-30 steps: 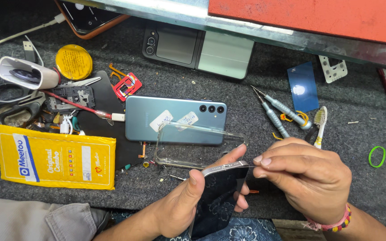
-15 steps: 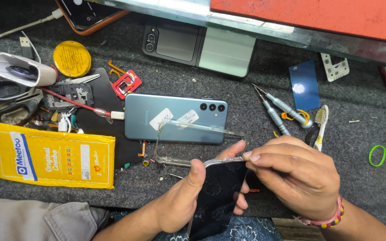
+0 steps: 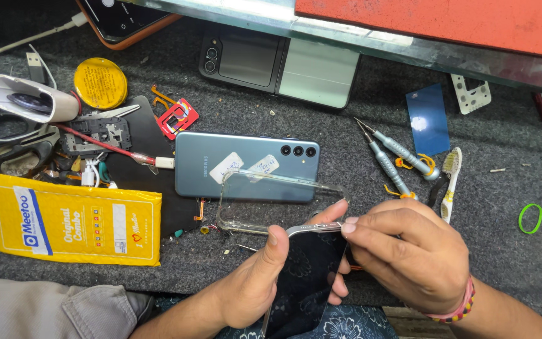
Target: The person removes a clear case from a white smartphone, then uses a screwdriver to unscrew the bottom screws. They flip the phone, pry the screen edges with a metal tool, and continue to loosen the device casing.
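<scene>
My left hand (image 3: pixel 252 282) grips a dark-screened phone (image 3: pixel 305 276) from its left side, thumb pressed on the top left corner, other fingers wrapped behind and mostly hidden; only their tips show at the right edge. My right hand (image 3: pixel 406 257) has its fingers (image 3: pixel 371 223) pressed together, pinching the phone's top right corner; I cannot tell whether a tool sits between them. The phone is above the near edge of the worktop (image 3: pixel 359 157), screen up, long axis running away from me, top end tilted up and slightly right. Its lower end is cut off by the frame, and the right edge is partly covered by the right hand.

Just beyond the top edge lies a clear case (image 3: pixel 271 201), hard to outline against the mat, overlapping a grey-blue phone (image 3: pixel 246 164) lying face-down, long axis left-right, cameras to the right. Right of that: two screwdrivers (image 3: pixel 390 154), a toothbrush (image 3: pixel 450 182), a blue card (image 3: pixel 428 119), a green ring (image 3: pixel 530 218). Left: a yellow packet (image 3: pixel 76 220), parts clutter, a round yellow tin (image 3: pixel 100 83). A folding phone (image 3: pixel 277 66) sits at the far side.
</scene>
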